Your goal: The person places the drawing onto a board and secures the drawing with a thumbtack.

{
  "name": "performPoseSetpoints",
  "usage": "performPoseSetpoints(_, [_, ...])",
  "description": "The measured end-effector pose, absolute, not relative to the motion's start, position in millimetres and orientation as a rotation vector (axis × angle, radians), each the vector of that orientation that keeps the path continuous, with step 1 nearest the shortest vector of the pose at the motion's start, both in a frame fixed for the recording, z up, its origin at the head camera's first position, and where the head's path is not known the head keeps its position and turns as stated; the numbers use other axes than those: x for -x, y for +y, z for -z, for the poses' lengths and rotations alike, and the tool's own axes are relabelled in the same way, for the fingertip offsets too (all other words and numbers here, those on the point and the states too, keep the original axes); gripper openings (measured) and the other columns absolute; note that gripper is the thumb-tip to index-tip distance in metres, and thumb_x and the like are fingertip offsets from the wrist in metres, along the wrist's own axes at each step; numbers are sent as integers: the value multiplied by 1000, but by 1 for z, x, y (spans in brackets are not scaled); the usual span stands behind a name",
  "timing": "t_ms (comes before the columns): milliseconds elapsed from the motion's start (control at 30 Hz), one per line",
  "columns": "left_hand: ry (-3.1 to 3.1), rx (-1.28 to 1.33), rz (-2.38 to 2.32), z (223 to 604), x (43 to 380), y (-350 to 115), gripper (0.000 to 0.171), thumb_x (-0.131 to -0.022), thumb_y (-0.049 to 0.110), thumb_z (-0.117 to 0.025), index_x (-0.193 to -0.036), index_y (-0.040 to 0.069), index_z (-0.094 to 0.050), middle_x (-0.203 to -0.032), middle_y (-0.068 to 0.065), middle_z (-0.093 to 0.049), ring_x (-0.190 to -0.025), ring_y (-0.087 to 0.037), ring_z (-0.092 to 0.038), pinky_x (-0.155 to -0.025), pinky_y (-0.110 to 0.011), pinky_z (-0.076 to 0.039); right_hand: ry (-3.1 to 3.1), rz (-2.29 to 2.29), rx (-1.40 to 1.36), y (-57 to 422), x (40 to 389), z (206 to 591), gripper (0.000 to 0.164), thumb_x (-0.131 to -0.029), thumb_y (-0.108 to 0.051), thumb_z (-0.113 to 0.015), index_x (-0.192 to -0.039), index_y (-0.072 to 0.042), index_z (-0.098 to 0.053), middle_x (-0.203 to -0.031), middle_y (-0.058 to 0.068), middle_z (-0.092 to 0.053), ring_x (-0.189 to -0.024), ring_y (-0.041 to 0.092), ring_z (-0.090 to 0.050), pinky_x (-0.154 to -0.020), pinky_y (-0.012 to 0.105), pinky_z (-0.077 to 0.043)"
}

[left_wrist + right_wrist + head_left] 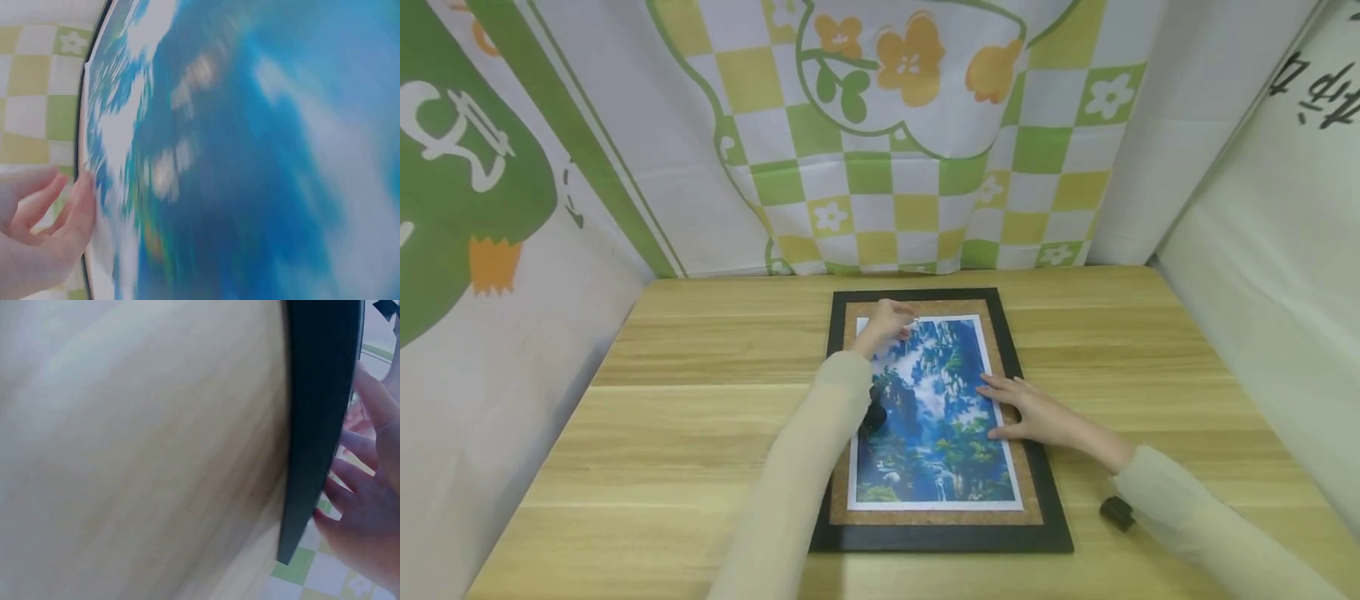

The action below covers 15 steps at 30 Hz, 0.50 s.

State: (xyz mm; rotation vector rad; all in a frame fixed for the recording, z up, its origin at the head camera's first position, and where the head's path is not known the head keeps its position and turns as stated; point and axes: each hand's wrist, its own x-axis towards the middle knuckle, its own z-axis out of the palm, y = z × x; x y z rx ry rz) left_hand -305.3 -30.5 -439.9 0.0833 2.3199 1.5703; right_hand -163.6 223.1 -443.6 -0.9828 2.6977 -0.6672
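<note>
A mountain landscape print [938, 383] with a white border lies on a cork board [955, 518] in a black frame [947, 540] on the table. At the print's top edge is my left hand [883, 323], its fingers bent loosely. A tiny shiny piece [916, 320] shows right at its index fingertip, with the thumb apart below. In the left wrist view the fingertips [84, 181] meet the print's far border. My right hand [1026, 412] rests with spread fingers on the print's right edge, its palm over the frame's right side; the right wrist view shows these fingers [353, 472] beyond the black rim.
The wooden table [700, 400] extends on both sides of the frame. A small black object [1117, 513] sits beside the right sleeve. Another dark item [874, 412] shows at the left wrist. A patterned curtain [887, 192] hangs behind the table, with fabric walls at both sides.
</note>
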Motion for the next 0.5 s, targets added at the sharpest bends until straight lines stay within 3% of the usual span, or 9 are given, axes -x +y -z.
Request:
performPoseSetpoints(200, [2476, -383, -1242, 426, 284, -60, 34, -95, 19, -49, -123, 1, -55, -120, -18, -57, -92, -27, -62, -77, -33, -52, 2728, 624, 957, 224, 160, 434, 61, -81, -30, -67, -129, 1, -48, -141, 25, -32, -122, 49, -36, -96, 63, -30])
performPoseSetpoints(500, [2855, -815, -783, 408, 222, -113, 33, -93, 18, -52, -118, -3, -57, -121, -19, -54, -114, -33, -49, -94, -45, -43, 2891, 623, 836, 245, 153, 416, 55, -84, -27, -65, -129, 0, -48, -137, 28, -37, -120, 49, -37, -95, 61, -34])
